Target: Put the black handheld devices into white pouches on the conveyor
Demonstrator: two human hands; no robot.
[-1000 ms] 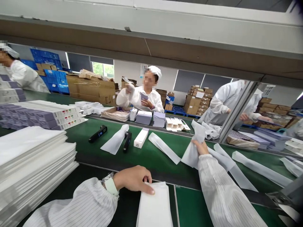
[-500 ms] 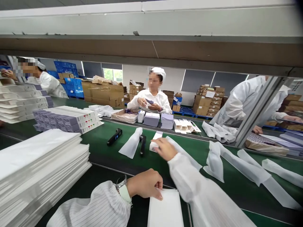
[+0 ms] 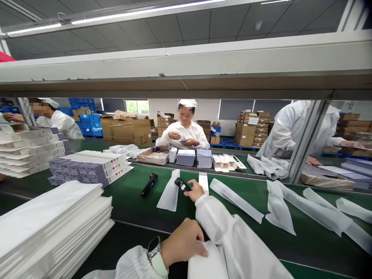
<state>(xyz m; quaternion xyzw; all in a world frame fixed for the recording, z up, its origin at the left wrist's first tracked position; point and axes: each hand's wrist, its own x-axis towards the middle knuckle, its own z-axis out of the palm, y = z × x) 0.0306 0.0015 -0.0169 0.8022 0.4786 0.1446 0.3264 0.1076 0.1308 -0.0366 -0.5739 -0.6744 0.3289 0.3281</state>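
My right hand (image 3: 196, 190) is closed round a small black handheld device (image 3: 181, 184), holding it by one end over the green belt (image 3: 130, 209). Just behind that hand stands a narrow white box (image 3: 204, 180). A thin, translucent white sleeve (image 3: 169, 195) lies to its left, and a second black device (image 3: 149, 185) with a small lit display rests farther left. Close to me, my left hand (image 3: 184, 242) has its fingers curled, thumb and forefinger pinching the top edge of white sheets (image 3: 207, 265). Their lower part runs out of view.
A tall stack of white sheets (image 3: 55, 224) fills the left front. Behind it are stacked purple-and-white boxes (image 3: 90, 166). More white sleeves (image 3: 236, 199) lie on the right. Across the belt, a person in white (image 3: 184, 133) handles something small. A metal post (image 3: 309, 143) rises at right.
My right hand has left the white box and taken hold of the black device, lifting it off the belt. The view has tilted up. My left hand stays at the white sheets.
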